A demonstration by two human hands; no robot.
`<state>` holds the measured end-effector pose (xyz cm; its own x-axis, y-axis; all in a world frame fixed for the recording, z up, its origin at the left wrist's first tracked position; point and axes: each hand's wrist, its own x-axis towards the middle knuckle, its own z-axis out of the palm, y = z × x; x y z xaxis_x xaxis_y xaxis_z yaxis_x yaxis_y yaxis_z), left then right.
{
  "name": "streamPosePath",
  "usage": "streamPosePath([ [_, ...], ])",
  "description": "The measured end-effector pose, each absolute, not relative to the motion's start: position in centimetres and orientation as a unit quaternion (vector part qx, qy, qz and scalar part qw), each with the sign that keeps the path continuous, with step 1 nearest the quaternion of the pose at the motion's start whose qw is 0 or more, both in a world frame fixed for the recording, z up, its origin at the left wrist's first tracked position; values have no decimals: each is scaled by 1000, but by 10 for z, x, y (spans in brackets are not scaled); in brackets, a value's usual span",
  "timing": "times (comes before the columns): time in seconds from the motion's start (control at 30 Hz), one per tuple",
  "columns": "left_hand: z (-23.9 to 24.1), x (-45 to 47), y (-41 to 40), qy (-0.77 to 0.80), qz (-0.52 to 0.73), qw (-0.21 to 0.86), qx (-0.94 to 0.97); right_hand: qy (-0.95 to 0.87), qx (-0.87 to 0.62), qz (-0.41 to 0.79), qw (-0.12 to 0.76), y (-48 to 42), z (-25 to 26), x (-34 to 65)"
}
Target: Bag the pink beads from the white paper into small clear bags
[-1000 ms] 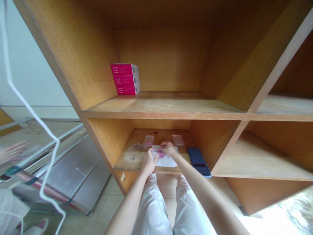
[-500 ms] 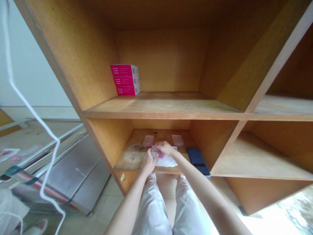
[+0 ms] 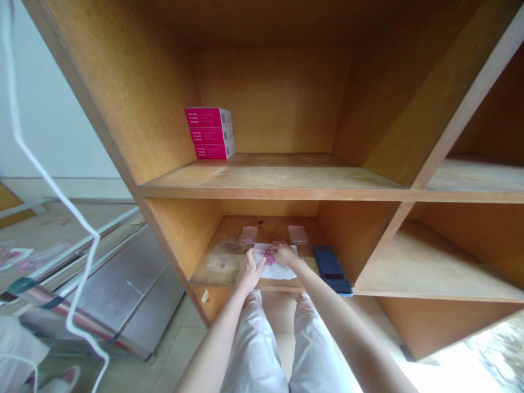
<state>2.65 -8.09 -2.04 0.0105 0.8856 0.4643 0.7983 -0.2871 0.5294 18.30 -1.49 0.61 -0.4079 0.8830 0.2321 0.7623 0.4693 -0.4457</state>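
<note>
Both my hands reach into the lower shelf compartment (image 3: 213,270) of a wooden shelving unit. My left hand (image 3: 248,268) pinches the left edge of a small clear plastic bag (image 3: 262,255) with pink pieces inside. My right hand (image 3: 284,253) grips the same bag from the right, fingers curled. The bag lies over a white sheet (image 3: 280,269) on the shelf board. Two more small clear bags lie behind: one with pink bits (image 3: 248,235), one that looks empty (image 3: 297,234).
A dark phone (image 3: 331,269) lies at the right of the same compartment. Three pink boxes (image 3: 209,132) are stacked on the upper shelf at the back left. A white cable (image 3: 49,185) hangs at left. Another person's sleeve and shoe show at lower left (image 3: 16,349).
My right hand shifted slightly across the bag, moving left and then back right. The other person's hand at far left has left the view.
</note>
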Motion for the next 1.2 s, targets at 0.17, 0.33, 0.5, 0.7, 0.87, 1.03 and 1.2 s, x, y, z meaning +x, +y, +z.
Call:
streamPosePath([
  [0.17,-22,26,-80,591,383,51,708,-819,-507,144,227,-13,10,180],
  [0.33,-22,26,-80,596,379,54,706,-801,-524,168,236,-13,11,178],
  [0.5,-22,26,-80,597,377,57,705,-795,-523,167,258,-10,6,177],
  [0.7,-22,27,-80,599,377,58,704,-761,-520,204,330,-8,5,175],
  [0.87,-20,27,-80,594,378,67,707,-712,-485,281,423,-16,19,165],
  [1.03,-19,27,-80,588,382,72,709,-779,-441,292,338,-29,35,158],
  [1.2,-19,27,-80,591,383,69,706,-798,-372,347,323,-29,40,160],
])
